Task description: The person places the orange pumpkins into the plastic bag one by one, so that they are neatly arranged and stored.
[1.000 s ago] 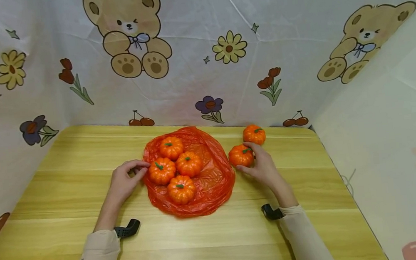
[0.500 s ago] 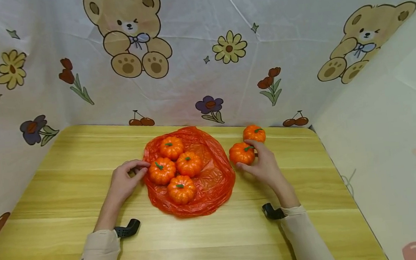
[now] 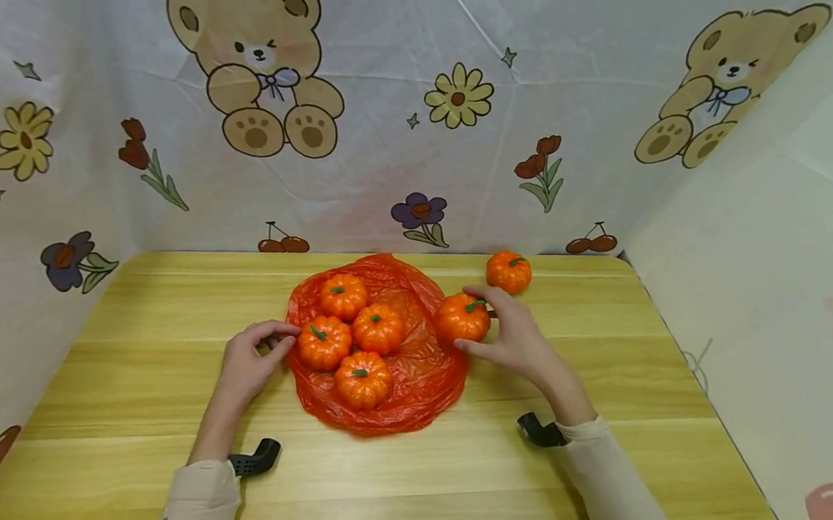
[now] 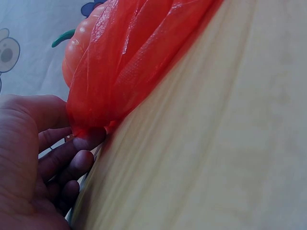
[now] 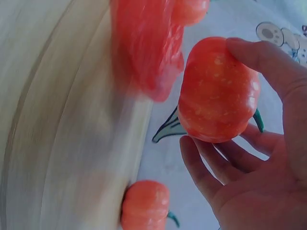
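My right hand (image 3: 516, 336) grips a small orange pumpkin (image 5: 218, 91) between thumb and fingers. In the right wrist view that pumpkin is lifted off the table; in the head view it overlaps the right rim of the red plastic bag (image 3: 426, 364). The bag lies spread open with several pumpkins (image 3: 364, 379) inside, towards its left. At the bag's left edge, my left hand (image 3: 249, 361) pinches the thin plastic between thumb and fingers, as the left wrist view shows. Behind my right hand, another pumpkin (image 3: 509, 272) rests on the table.
The wooden table (image 3: 379, 498) meets a printed cloth (image 3: 367, 64) hanging along the back and sides. A black camera mount (image 3: 256, 457) is on my left wrist, and a similar mount (image 3: 541, 430) is on my right.
The pumpkin in my right hand has moved left, from beside the other loose pumpkin to the bag's right rim. My left hand stays at the bag's left edge.
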`<state>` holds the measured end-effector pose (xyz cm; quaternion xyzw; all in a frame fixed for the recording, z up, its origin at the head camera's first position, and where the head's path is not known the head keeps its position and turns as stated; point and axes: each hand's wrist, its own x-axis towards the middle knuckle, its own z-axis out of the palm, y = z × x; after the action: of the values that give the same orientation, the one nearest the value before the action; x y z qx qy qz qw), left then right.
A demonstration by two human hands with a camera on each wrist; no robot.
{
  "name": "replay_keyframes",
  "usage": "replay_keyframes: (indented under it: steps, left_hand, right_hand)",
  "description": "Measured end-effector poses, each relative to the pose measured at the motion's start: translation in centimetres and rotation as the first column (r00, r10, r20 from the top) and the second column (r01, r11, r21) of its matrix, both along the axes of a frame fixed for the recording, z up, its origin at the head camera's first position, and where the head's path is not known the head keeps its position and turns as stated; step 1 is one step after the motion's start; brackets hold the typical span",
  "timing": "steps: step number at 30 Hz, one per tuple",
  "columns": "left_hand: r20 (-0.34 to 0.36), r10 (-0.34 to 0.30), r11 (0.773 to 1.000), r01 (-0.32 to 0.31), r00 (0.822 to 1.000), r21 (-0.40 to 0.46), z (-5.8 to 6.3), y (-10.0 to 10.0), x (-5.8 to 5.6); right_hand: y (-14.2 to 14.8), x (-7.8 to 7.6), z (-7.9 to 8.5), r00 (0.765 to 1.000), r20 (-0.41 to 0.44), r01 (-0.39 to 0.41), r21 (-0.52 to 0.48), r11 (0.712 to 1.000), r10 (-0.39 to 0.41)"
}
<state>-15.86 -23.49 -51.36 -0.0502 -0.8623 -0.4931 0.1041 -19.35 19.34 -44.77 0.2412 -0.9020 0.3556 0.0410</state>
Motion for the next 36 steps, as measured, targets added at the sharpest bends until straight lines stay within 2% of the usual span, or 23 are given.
replay_keyframes:
  steps: [11, 20, 36]
  left_hand:
    - [-0.003, -0.003, 1.0, 0.003, 1.0, 0.011, 0.0, 0.0, 0.0]
    - [0.018, 0.003, 1.0, -0.003, 1.0, 0.003, -0.1, -0.2, -0.1]
    - [0.013, -0.004, 1.0, 0.004, 1.0, 0.005, -0.2, -0.1, -0.2]
  right_hand:
    - [-2.6, 1.6, 0.1, 0.987, 0.059, -0.153, 0.024, 0.988, 0.151]
    - [-3.7, 2.2, -0.5, 0.975, 0.079, -0.211, 0.042, 0.977, 0.207]
    - [-4.4, 2.5, -1.0, 0.947, 0.107, -0.31, 0.076, 0.948, 0.302]
